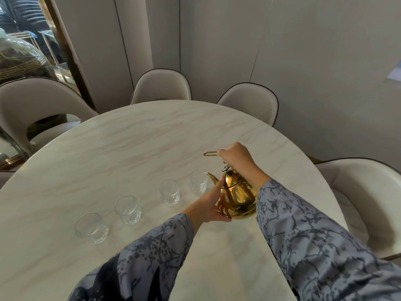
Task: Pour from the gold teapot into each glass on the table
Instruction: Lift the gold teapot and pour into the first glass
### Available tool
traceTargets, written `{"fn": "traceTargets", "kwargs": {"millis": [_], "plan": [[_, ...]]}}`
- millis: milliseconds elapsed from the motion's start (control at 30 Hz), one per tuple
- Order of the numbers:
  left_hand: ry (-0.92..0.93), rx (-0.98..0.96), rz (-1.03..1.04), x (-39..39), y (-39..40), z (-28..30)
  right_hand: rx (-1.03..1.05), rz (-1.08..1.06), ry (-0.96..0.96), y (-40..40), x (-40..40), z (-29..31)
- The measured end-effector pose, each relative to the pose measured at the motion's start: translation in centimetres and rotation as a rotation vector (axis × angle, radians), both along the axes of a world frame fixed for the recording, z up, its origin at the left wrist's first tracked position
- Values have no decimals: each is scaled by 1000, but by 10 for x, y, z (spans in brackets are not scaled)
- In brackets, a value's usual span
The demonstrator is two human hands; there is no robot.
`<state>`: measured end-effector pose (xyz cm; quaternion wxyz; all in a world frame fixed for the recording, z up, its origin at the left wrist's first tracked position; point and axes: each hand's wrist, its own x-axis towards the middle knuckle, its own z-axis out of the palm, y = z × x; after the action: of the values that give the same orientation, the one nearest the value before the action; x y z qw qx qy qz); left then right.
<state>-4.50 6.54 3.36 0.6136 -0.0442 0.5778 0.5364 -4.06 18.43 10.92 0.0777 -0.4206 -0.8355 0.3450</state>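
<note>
My right hand (234, 158) was clamped on the wire handle (211, 154) of the polished gold metal teapot (237, 195); my open left hand (211, 205) steadied its slippery, probably heavy belly, spout at the far-right fragile clear glass (198, 182).

The shiny gold teapot (237, 195), lid on, sits right of 4 clear, empty cut-glass tumblers (171, 192) ranged in a diagonal row, its spout touching the farthest, rightmost glass (198, 182).
</note>
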Motion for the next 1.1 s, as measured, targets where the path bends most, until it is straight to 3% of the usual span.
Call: {"fn": "traceTargets", "kwargs": {"millis": [1100], "plan": [[-31, 22, 3, 13, 0, 17, 40, 31, -32, -6, 8, 28]]}}
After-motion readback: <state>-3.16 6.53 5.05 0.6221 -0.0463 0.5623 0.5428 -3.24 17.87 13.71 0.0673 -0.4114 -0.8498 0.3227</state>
